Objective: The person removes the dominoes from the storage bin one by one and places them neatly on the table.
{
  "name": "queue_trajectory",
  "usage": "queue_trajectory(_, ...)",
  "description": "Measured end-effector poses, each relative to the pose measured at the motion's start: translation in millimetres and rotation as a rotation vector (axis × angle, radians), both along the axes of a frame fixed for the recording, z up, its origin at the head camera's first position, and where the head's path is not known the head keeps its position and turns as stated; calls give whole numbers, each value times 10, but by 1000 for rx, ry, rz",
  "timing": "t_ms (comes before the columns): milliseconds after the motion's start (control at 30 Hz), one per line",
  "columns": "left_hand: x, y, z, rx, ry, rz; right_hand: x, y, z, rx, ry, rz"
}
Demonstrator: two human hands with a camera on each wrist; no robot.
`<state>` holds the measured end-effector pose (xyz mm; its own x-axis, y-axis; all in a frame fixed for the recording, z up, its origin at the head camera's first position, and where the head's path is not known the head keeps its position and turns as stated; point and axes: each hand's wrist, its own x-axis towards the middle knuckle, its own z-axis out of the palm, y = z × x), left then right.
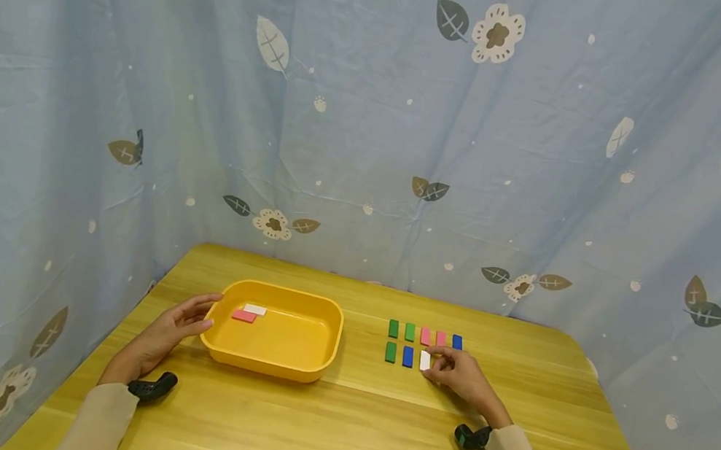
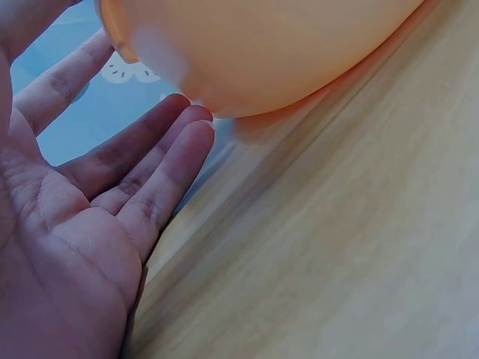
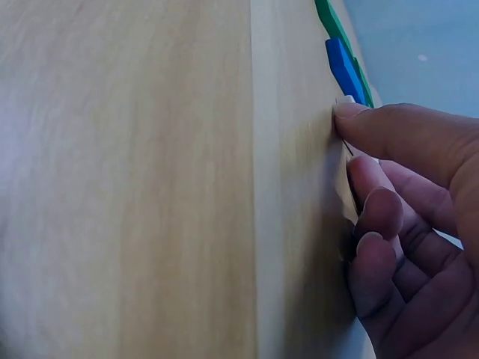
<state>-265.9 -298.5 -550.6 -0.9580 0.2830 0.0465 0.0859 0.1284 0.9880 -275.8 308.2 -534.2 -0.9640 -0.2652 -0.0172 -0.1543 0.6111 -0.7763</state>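
Observation:
The left hand (image 1: pixel 167 333) is at the left end of a yellow plastic tray (image 1: pixel 266 370), its thumb and fingertips touching the rim. Relaxed, nearly straight fingers (image 2: pixel 168 168) rest by the tray's outer wall (image 2: pixel 284 52) in the left wrist view. Inside the tray lie a pink block (image 1: pixel 243 316) and a white block (image 1: pixel 255 309). On the table, the right hand (image 1: pixel 460 375) pinches another small white block (image 1: pixel 425 361) between thumb and index finger. That block sits at the right end of the near row, beside a blue block (image 1: pixel 408 357); the right wrist view mostly hides it.
Green (image 1: pixel 390 352), pink (image 1: pixel 425 336) and blue (image 1: pixel 457 342) blocks stand in two short rows on the wooden table (image 1: pixel 286 430), right of the tray. Behind and on both sides hangs a blue patterned curtain (image 1: pixel 371 123).

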Motion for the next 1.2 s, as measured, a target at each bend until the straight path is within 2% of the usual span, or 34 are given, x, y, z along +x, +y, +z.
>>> queue_trajectory(167, 7, -7, 19, -2, -18, 3, -6, -19, 19, 1, -4, 2)
queue_trajectory(333, 9, -11, 21, -4, -20, 6, -3, -18, 32, -50, -20, 14)
queue_trajectory(467, 14, -8, 12, 1, -14, 3, -15, -44, 70, -98, -22, -22)
queue_trajectory(667, 27, -9, -16, 6, -20, 6, -73, -208, 198, -101, 4, -77)
queue_trajectory(967, 10, 9, 0, 9, -6, -3, -110, -552, 418, -125, 32, 15)
queue_trajectory(1200, 5, 16, 21, -2, -11, 2, -193, -887, 516, -93, 94, 56)
